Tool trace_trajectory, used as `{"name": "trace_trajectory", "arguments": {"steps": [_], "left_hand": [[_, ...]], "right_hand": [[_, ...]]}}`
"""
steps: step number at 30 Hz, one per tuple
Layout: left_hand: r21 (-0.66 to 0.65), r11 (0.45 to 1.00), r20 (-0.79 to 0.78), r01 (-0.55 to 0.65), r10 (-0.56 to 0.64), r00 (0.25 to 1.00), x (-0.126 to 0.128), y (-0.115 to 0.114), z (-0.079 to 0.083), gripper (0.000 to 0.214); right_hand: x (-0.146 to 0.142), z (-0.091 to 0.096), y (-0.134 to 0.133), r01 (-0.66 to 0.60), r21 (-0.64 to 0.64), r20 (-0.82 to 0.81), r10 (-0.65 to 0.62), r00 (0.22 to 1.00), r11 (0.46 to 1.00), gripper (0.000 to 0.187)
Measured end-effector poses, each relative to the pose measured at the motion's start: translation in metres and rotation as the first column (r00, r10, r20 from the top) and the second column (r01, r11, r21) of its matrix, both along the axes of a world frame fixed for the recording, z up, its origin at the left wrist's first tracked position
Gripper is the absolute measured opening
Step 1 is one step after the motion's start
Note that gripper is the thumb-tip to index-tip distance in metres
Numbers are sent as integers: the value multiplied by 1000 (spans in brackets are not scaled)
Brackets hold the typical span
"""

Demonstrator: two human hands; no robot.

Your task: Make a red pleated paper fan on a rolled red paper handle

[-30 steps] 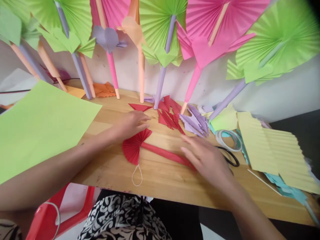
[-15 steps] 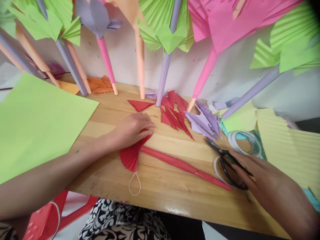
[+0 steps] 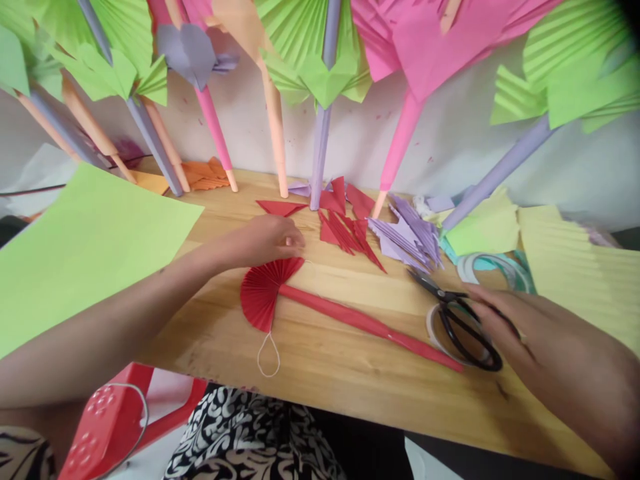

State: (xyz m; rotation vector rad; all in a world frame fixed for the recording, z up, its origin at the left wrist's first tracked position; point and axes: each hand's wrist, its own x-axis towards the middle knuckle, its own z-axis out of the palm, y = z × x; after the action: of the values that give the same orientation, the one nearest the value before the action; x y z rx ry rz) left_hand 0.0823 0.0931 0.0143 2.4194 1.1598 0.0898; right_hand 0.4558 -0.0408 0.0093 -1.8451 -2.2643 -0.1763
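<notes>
A red pleated paper fan [image 3: 260, 297] lies on the table, joined to a long red paper-wrapped stick [image 3: 340, 312]. A white string loop [image 3: 269, 357] hangs from its lower corner. My left hand [image 3: 267, 240] hovers at the fan's upper edge with its fingers curled; whatever they may hold is hidden. A thin white thread [image 3: 311, 265] shows beside that hand. My right hand [image 3: 530, 337] grips the handle of black scissors [image 3: 463, 333], whose blades point up and left, over a roll of tape [image 3: 434, 327] partly covered by them.
Red folded pieces [image 3: 345, 230] and lilac folded pieces [image 3: 405, 233] lie behind the fan. Another tape roll [image 3: 495, 270] and pale yellow pleated paper [image 3: 580, 267] are at right. A large green sheet [image 3: 100, 247] covers the left. Paper flowers on sticks lean against the wall [image 3: 240, 133].
My left hand has lifted slightly off the fan, moving away from me and uncovering more of its pleats. My right hand stays at the scissors. The camera view has shifted a little.
</notes>
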Motion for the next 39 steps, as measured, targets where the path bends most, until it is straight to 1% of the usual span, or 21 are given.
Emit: {"name": "trace_trajectory", "arguments": {"steps": [1, 3, 5, 6, 7, 9, 11, 13, 15, 18, 21, 23, 25, 27, 30, 31, 33, 35, 37, 38, 39], "left_hand": [[-58, 998, -18, -30, 29, 999, -2, 2, 1, 21], [-150, 987, -30, -53, 49, 998, -5, 4, 1, 23], [-182, 983, -10, -36, 34, 999, -5, 5, 0, 22], [-179, 984, 5, -16, 17, 1000, -5, 4, -2, 21], [-167, 986, 20, 3, 0, 1000, -4, 4, -3, 19], [-136, 990, 54, 25, -17, 998, -5, 2, -6, 17], [-108, 994, 103, 20, -9, 995, -7, 0, -10, 17], [-64, 998, 160, 28, -18, 987, -8, -1, -15, 17], [-5, 997, 208, 78, -75, 975, -8, -2, -20, 18], [84, 986, 212, 147, -162, 964, -3, -3, -28, 18], [148, 980, 153, 133, -155, 976, 5, -3, -35, 14], [167, 979, 110, 116, -135, 985, 10, 0, -39, 13], [179, 976, 49, 127, -137, 989, 15, 2, -40, 14], [188, 971, -21, 150, -149, 989, 20, 3, -37, 16], [185, 970, -83, 156, -143, 986, 24, -1, -26, 18], [166, 976, -81, 141, -129, 988, 24, -2, -22, 18], [85, 992, -47, 97, -93, 995, 22, -3, -14, 19], [-20, 999, 4, 50, -49, 999, 19, -2, -9, 20], [-103, 995, 52, -10, 16, 999, 15, -1, -5, 19], [-133, 990, 71, -44, 54, 996, 14, 0, -4, 17], [-159, 984, 88, -77, 92, 992, 13, 0, -4, 15]], "right_hand": [[-12, 3, 4, -75, -29, -25, 74, 997, 997, 40], [-45, 9, 18, -200, -76, -130, 189, 973, 977, 37], [-82, 12, 37, -330, -155, -210, 296, 932, 931, 30], [-100, 12, 47, -372, -211, -226, 326, 918, 904, 27], [-115, 11, 57, -404, -247, -227, 353, 908, 881, 24], [-137, 7, 74, -417, -294, -192, 374, 907, 860, 19], [-142, 2, 84, -415, -289, -138, 391, 910, 863, 19], [-128, 0, 84, -388, -233, -81, 380, 922, 892, 22], [-100, 2, 77, -306, -150, -29, 305, 952, 940, 26], [-47, 12, 55, -103, -98, 67, 110, 992, 990, 30], [-4, 21, 23, 94, -97, 132, -81, 988, 991, 32], [13, 21, 3, 164, -124, 139, -146, 979, 979, 32], [21, 16, -11, 166, -156, 124, -147, 981, 974, 32], [21, 9, -19, 102, -196, 99, -84, 992, 975, 34], [14, -6, -20, -31, -223, 55, 45, 997, 974, 37], [13, -10, -18, -59, -215, 46, 70, 996, 975, 38], [12, -17, -13, -79, -182, 32, 86, 996, 980, 39], [14, -17, -8, -48, -146, 23, 52, 998, 988, 41], [14, -9, -6, 18, -123, -15, -20, 1000, 992, 45], [12, -2, -5, 58, -132, -63, -66, 996, 990, 49], [7, 6, -6, 87, -144, -151, -109, 983, 986, 52]]}}
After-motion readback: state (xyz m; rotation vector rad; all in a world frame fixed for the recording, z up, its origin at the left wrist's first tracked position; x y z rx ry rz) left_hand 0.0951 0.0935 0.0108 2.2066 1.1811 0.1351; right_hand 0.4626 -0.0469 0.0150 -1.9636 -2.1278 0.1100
